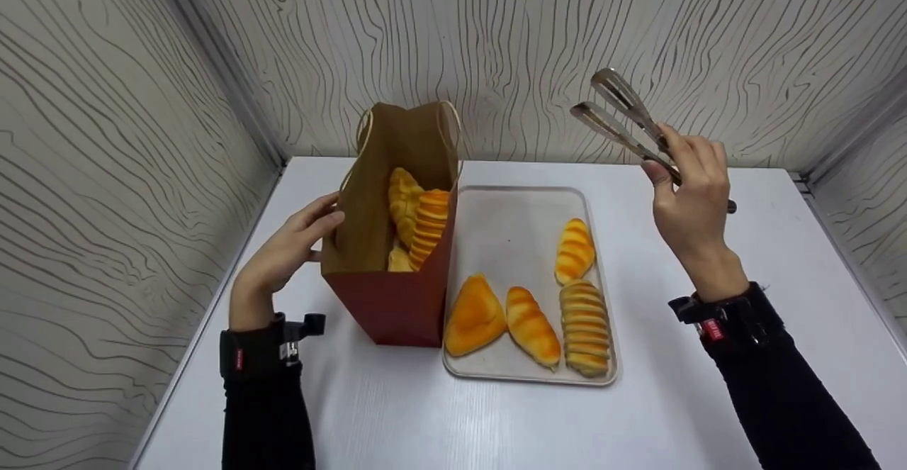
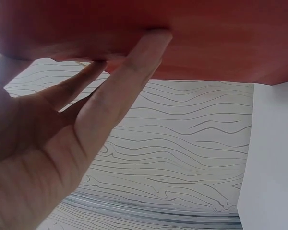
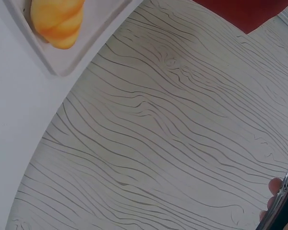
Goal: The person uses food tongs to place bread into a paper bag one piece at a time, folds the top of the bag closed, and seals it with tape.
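Note:
My left hand (image 1: 282,249) grips the left rim of a tall red paper bag (image 1: 397,307), which stands upright with its brown mouth facing up. In the left wrist view, one finger (image 2: 120,96) presses the bag's outer side. Inside the bag lie a croissant-like bread (image 1: 404,200) and an orange ridged bread (image 1: 430,225); another piece is partly hidden below them. Raised at the right, my right hand (image 1: 694,193) holds metal tongs (image 1: 631,119) with their ends spread and nothing between them. In the right wrist view only the tongs (image 3: 285,187) and some fingertips show.
A pale tray (image 1: 510,229) sits against the bag's right side. On it are a triangular bread (image 1: 475,317), a striped roll (image 1: 533,328), a ridged long bread (image 1: 584,328) and a smaller striped roll (image 1: 575,252). Wood-patterned walls (image 1: 496,52) border the white table (image 1: 382,413).

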The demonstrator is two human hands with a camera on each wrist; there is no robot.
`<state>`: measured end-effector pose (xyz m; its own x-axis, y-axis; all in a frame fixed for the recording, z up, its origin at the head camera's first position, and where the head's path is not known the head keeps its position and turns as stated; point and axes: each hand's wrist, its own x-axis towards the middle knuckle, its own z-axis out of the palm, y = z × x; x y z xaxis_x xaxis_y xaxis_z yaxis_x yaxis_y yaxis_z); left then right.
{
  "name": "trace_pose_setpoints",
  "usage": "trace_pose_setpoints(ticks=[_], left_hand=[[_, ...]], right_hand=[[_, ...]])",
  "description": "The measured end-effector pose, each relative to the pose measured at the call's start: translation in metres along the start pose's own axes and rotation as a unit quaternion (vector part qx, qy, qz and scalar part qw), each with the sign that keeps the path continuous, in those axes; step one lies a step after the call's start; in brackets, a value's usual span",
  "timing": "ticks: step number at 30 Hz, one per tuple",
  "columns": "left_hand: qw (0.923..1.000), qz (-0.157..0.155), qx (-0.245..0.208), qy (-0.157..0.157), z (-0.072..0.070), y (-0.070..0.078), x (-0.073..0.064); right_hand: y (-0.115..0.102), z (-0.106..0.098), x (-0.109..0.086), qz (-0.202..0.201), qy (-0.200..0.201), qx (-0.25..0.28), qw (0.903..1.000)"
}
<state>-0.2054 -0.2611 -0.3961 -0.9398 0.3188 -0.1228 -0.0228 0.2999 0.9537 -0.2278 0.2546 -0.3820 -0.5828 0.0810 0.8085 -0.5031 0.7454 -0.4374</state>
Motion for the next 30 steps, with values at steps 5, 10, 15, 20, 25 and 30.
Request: trace_pose_setpoints(ticks=[5,10,15,20,25,30], left_hand=[[1.0000,0.002,-0.001,-0.002,0.000,0.000,0.000],[1.0000,0.006,-0.002,-0.004,0.000,0.000,0.000],[1.0000,0.006,-0.006,-0.003,-0.002,-0.001,-0.001],[1.0000,0.006,-0.001,-0.003,-0.001,-0.002,0.000],[1.0000,0.005,-0.002,-0.003,-0.001,-0.001,0.000],[1.0000,0.005,-0.003,-0.003,-0.001,-0.001,0.001]], right_hand=[[0.008,-0.004,-0.003,0.012,-0.001,-0.006,0.9999],[0.013,-0.005,-0.009,0.026,-0.011,-0.011,0.9995],[0.019,-0.006,-0.015,0.043,-0.017,-0.010,0.9989],[0.028,-0.007,-0.020,0.055,-0.024,-0.012,0.9982],[0.036,-0.007,-0.025,0.064,-0.032,-0.019,0.9973],[0.041,-0.007,-0.028,0.073,-0.055,-0.029,0.9954]])
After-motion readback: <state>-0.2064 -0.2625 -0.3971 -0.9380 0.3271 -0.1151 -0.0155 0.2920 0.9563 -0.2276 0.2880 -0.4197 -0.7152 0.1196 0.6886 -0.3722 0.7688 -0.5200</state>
